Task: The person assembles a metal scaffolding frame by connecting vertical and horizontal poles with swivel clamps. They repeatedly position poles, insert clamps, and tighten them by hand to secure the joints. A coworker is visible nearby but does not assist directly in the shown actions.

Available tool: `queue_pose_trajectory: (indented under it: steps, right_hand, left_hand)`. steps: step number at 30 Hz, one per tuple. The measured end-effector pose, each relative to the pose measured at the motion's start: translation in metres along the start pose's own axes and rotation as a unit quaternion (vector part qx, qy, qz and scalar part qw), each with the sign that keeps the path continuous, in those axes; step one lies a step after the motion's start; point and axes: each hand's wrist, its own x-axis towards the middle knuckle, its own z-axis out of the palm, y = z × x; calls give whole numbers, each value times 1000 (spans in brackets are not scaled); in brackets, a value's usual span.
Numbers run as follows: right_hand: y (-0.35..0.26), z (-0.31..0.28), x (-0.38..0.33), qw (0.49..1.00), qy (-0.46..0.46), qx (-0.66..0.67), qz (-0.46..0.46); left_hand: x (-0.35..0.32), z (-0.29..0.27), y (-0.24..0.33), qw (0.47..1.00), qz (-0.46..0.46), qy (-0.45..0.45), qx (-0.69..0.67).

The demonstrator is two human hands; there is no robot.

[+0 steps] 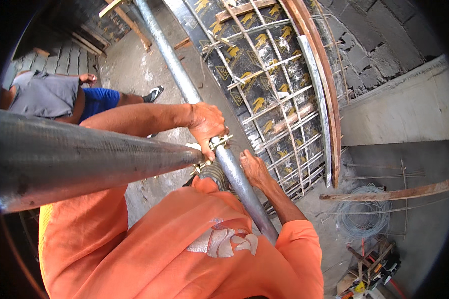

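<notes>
A long grey steel pipe [174, 65] runs from the top of the view down past my chest. My left hand [207, 124] is closed over a brass-coloured scaffold clamp [218, 143] fixed on this pipe. A second, thicker dark pipe [85, 159] comes in from the left, and its end meets the clamp. My right hand [257, 169] lies against the right side of the long pipe just below the clamp, fingers curled round it. My orange shirt [174, 244] fills the lower middle.
Another person in a grey shirt and blue shorts [60, 97] crouches at the left on the concrete floor. A black formwork panel with a steel bar mesh [264, 74] leans on a block wall. A wire coil [364, 219], planks [389, 192] and tools [371, 271] lie at the lower right.
</notes>
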Motion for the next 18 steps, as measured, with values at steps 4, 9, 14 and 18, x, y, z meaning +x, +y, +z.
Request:
queue_pose_trajectory:
  steps: [4, 9, 14, 18]
  right_hand:
    - [-18, -9, -2, 997, -17, 51, 50]
    - [-75, -48, -18, 982, -116, 4, 150]
    - [-147, -103, -57, 958, -185, -88, 201]
    - [-161, -109, -53, 968, -155, -85, 180]
  left_hand:
    - [-1, -2, 2, 1000, 0, 2, -2]
    - [1, -2, 1, 1000, 5, -6, -6]
    - [2, 0, 6, 1000, 10, -21, -9]
    - [-1, -5, 5, 999, -15, -28, 24]
